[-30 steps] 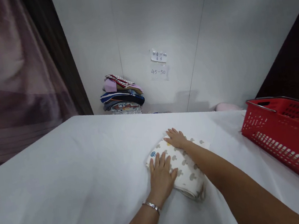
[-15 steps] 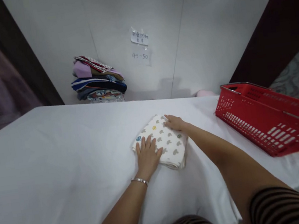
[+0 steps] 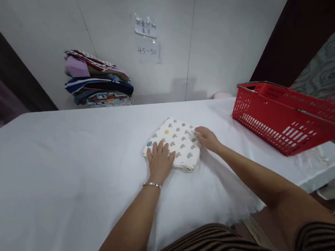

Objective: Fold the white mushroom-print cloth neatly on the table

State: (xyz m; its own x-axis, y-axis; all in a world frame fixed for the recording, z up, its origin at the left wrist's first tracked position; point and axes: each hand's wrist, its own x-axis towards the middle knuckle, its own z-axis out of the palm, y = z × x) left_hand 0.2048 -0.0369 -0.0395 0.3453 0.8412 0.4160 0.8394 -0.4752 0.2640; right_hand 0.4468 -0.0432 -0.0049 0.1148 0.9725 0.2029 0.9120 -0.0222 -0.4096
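A folded white cloth (image 3: 175, 139) printed with small grey, blue and yellow mouse-head shapes lies on the white-covered table (image 3: 51, 166). My left hand (image 3: 159, 162), with a silver bracelet at the wrist, rests flat on the cloth's near left corner, fingers spread. My right hand (image 3: 207, 138) touches the cloth's right edge with fingers lying flat and holds nothing.
A red plastic basket (image 3: 282, 119) stands at the table's right end, partly over the edge. A stack of folded coloured clothes (image 3: 97, 79) sits against the white wall behind the table. Two paper notes (image 3: 146, 39) are stuck on the wall. Floor shows at the lower right.
My right hand slid from the cloth's far top to its right edge. The camera has pulled back and tilted, so cloth and basket sit farther away. My left hand stays on the cloth.
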